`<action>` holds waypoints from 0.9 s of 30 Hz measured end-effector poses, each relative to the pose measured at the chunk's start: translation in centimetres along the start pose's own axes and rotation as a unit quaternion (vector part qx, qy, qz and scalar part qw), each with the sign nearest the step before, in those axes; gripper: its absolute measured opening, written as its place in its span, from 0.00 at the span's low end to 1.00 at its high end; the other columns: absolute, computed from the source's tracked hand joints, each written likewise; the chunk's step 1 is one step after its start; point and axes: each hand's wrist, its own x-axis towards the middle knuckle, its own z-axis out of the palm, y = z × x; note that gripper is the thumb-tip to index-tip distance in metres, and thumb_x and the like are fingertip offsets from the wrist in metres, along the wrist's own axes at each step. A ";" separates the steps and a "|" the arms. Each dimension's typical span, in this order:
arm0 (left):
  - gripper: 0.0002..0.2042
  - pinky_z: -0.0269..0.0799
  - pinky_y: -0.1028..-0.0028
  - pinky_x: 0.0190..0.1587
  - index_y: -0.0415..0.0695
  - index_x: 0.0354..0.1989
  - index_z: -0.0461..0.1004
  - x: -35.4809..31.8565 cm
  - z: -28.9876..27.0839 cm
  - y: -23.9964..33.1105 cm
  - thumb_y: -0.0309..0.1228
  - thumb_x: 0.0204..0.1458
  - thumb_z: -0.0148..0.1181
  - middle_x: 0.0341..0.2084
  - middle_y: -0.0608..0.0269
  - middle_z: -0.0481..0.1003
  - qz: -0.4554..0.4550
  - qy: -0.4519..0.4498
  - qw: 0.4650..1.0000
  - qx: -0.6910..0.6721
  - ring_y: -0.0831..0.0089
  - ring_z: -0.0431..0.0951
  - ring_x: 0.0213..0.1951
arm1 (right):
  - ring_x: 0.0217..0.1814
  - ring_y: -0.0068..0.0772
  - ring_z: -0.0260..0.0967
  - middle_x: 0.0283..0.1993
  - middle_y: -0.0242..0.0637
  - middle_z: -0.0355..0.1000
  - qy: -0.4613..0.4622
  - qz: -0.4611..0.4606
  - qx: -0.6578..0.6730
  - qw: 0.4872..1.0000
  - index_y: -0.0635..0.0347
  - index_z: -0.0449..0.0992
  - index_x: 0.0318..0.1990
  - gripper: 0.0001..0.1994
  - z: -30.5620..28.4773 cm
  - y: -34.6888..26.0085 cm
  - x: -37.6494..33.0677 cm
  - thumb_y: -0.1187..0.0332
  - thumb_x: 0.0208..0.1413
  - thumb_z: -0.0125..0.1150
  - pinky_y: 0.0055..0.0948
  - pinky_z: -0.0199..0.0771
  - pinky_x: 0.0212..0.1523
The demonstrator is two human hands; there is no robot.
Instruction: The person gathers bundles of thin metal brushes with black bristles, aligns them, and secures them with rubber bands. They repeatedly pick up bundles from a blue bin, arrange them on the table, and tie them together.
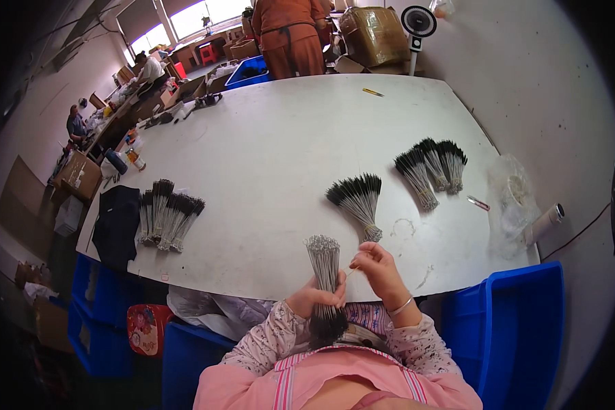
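Observation:
My left hand is wrapped round a bundle of thin wire-handled brushes at the table's near edge. The bundle stands nearly upright, looped wire ends up and black bristles down by my lap. Just right of it, my right hand is closed in a pinch. A faint, thin strand seems to run from those fingertips toward the bundle; its kind is too small to tell. Beyond my hands, a fanned bundle of the same brushes lies with its black tips pointing away.
On the white table lie more brush bundles at right and left. A dark cloth, a red-handled tool, a yellow cutter and plastic wrap lie around. Blue bins flank me. A person stands beyond the table.

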 end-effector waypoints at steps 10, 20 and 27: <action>0.19 0.67 0.71 0.37 0.42 0.39 0.63 -2.5 -2.5 3.1 0.23 0.35 0.61 0.21 0.65 0.67 0.043 0.072 0.996 0.009 0.70 0.71 0.29 | 0.23 0.19 0.68 0.32 0.40 0.76 -0.357 0.178 -0.340 0.851 0.64 0.73 0.45 0.13 -0.4 -1.2 -2.6 0.68 0.55 0.54 0.19 0.69 0.22; 0.26 0.64 0.79 0.32 0.42 0.45 0.61 -3.9 -0.7 2.3 0.21 0.35 0.64 0.24 0.69 0.67 -0.009 -0.012 0.990 0.141 0.79 0.69 0.27 | 0.50 0.45 0.71 0.56 0.55 0.66 -0.200 0.064 0.331 0.920 0.63 0.62 0.59 0.40 3.7 -4.1 -0.4 0.38 0.47 0.55 0.32 0.66 0.49; 0.29 0.65 0.77 0.33 0.43 0.48 0.60 -3.6 -0.5 2.6 0.23 0.34 0.66 0.27 0.69 0.67 -0.010 0.053 0.974 0.219 0.80 0.68 0.28 | 0.62 0.48 0.61 0.56 0.54 0.66 -0.202 -0.237 -0.201 0.929 0.63 0.55 0.62 0.49 5.4 -4.1 -1.1 0.37 0.39 0.63 0.40 0.52 0.63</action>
